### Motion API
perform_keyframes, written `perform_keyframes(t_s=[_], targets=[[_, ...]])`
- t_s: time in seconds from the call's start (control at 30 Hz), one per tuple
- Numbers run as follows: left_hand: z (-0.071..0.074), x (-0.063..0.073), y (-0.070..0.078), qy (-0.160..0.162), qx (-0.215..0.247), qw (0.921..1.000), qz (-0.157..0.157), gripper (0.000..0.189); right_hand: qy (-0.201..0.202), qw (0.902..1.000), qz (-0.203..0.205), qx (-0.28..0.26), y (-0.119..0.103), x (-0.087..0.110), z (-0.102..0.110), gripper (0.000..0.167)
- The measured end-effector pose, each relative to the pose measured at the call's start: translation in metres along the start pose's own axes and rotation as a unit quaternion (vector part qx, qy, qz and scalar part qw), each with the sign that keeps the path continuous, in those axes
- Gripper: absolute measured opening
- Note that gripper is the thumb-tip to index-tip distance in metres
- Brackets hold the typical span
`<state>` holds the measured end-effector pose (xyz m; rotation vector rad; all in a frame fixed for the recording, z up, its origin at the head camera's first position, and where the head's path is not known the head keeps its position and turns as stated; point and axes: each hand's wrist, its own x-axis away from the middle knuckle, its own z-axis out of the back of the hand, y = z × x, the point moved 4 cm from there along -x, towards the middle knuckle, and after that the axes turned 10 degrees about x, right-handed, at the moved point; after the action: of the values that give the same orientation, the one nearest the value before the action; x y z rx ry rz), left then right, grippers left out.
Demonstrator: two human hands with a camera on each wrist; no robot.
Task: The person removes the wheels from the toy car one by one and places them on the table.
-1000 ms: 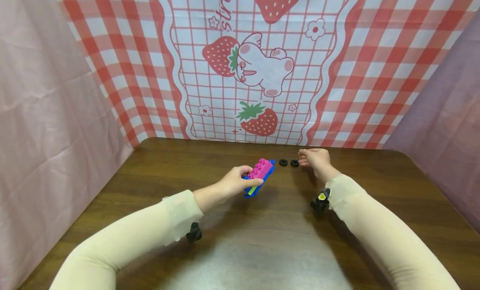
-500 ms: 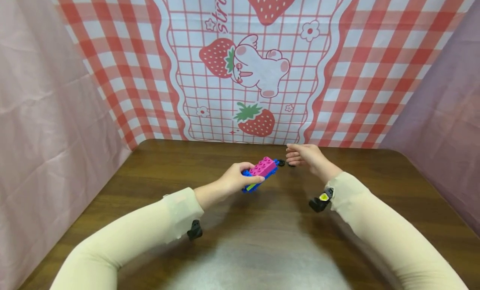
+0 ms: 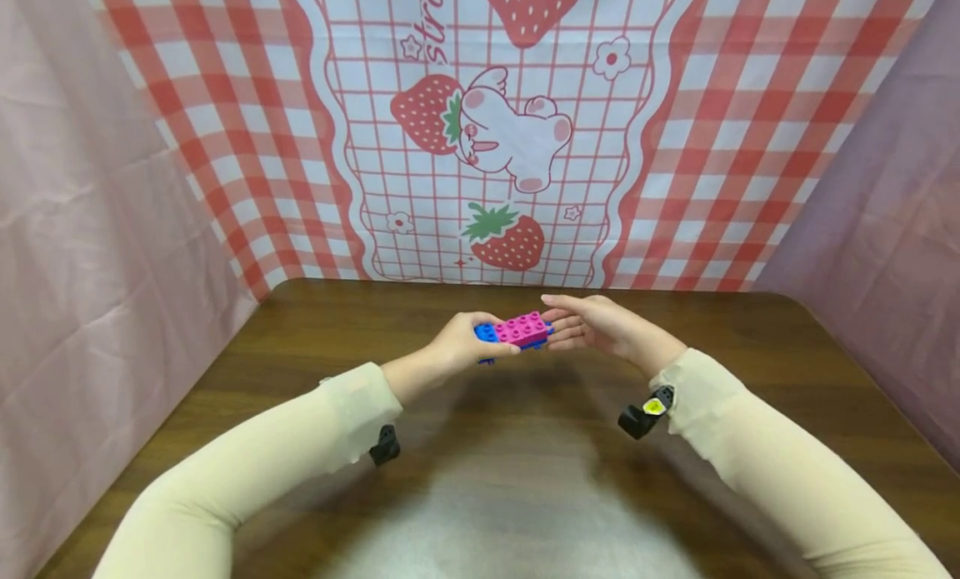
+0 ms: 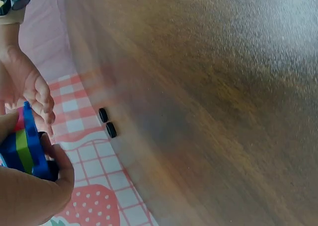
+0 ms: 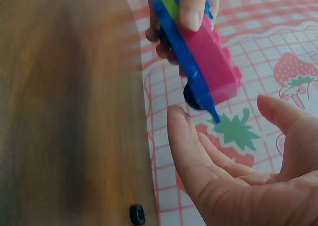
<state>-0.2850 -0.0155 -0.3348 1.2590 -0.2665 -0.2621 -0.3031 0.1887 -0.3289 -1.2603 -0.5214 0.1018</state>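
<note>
My left hand (image 3: 452, 347) grips a toy block car (image 3: 523, 330) above the table, thumb on the near side. The car has a blue base, a pink studded brick (image 5: 211, 62) and a lime-green piece (image 4: 23, 149). Under the base, a black wheel (image 5: 192, 96) shows in the right wrist view. My right hand (image 3: 611, 327) is at the car's front end, palm turned up, fingers extended and thumb apart. Two loose black wheels, a nearer one (image 4: 111, 130) and a farther one (image 4: 103, 115), stand out on the table in the left wrist view; the hands hide them in the head view.
The brown wooden table (image 3: 495, 479) spreads beneath both arms. Behind its far edge hangs a red-and-white checked cloth (image 3: 720, 146) with strawberry prints. Pink curtains (image 3: 97, 229) close off the sides.
My left hand has levelled the car and turned it more sideways. My right hand has moved left from beside the loose wheels to the car's front end, turning palm up.
</note>
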Motion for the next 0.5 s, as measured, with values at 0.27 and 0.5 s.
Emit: perform_keyframes(t_s=[0.27, 0.5], targets=[[0.004, -0.002, -0.001, 0.011, -0.003, 0.9999, -0.007, 0.051, -0.069, 0.9965, 0.018, -0.044, -0.006, 0.006, -0.017, 0.047], [0.007, -0.003, -0.004, 0.036, 0.058, 0.9976, 0.006, 0.051, -0.046, 0.9958, 0.021, -0.077, -0.004, 0.005, -0.019, 0.051]])
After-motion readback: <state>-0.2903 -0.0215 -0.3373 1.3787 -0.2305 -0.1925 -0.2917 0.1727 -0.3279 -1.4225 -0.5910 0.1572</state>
